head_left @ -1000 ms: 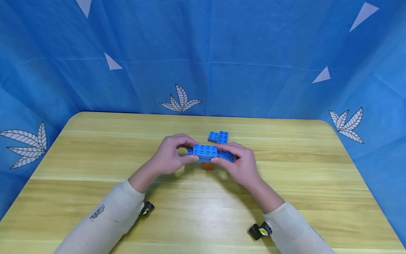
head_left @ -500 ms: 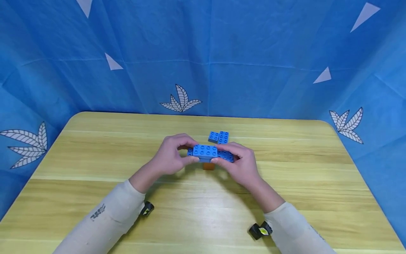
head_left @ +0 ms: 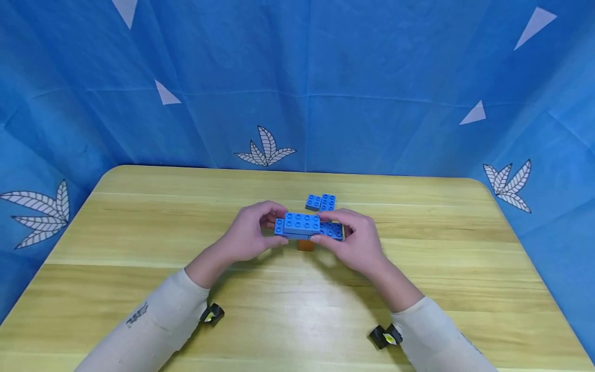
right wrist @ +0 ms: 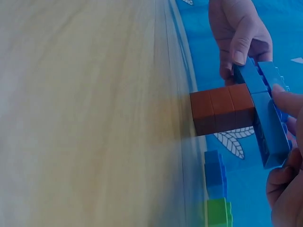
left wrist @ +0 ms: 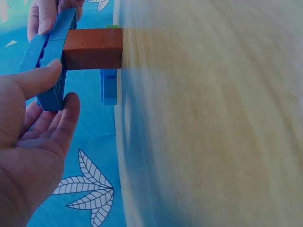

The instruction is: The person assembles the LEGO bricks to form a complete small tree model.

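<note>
A column of stacked brown toy bricks (right wrist: 222, 109) stands on the table and carries a layer of blue bricks (left wrist: 53, 52). On that layer sits an upper blue brick (head_left: 302, 223), studs up. My left hand (head_left: 246, 235) holds the left end of the blue layer, its thumb on the near side and its fingers around the far side and end. My right hand (head_left: 355, 238) pinches the right end of the upper brick between thumb and fingers. Parts of the lower layer are hidden by the hands.
Behind the stack, a small blue brick (head_left: 313, 202) and a longer blue brick (head_left: 327, 202) lie on the wooden table (head_left: 297, 310). A light green brick (right wrist: 217, 213) shows in the right wrist view. A blue patterned cloth (head_left: 372, 77) hangs behind the table.
My left hand has slid slightly left and down off the upper brick to the left end of the lower blue layer, uncovering its studs. The right hand stays on the upper brick.
</note>
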`<state>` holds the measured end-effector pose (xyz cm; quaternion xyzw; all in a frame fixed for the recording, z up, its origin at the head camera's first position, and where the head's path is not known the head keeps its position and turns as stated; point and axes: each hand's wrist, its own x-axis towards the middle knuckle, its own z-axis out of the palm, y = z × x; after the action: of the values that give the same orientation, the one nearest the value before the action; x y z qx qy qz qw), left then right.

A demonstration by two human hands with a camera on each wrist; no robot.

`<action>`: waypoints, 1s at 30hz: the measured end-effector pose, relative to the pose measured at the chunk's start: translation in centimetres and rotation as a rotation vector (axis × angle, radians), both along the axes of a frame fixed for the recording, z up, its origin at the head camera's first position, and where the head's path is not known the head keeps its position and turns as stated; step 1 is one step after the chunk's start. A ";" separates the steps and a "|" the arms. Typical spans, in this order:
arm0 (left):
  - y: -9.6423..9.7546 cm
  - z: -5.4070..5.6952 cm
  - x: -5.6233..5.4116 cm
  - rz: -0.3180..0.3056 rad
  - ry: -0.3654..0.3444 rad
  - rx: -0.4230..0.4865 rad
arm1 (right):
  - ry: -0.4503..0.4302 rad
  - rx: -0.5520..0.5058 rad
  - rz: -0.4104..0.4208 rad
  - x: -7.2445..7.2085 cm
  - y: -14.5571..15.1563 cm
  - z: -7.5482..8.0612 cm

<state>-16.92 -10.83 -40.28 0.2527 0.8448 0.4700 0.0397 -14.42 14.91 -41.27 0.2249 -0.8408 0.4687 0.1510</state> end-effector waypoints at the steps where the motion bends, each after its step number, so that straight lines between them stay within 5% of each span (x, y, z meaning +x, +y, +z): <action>1: 0.0 0.0 0.0 -0.007 0.000 0.002 | 0.002 0.000 0.001 0.0 0.0 0.0; 15: 0.1 0.1 0.0 -0.028 0.036 -0.010 | -0.020 0.071 0.080 -0.6 -0.6 0.9; 22: 0.3 0.3 -0.3 -0.068 0.062 0.038 | 0.064 0.065 0.094 -1.0 -0.6 0.8; 30: 1.1 0.0 -0.4 -0.047 0.166 0.096 | 0.103 0.088 0.098 -0.9 -0.7 0.4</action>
<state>-17.31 -9.73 -40.26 0.3121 0.8154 0.4866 -0.0315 -15.29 14.24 -40.87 0.2961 -0.8396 0.4261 0.1608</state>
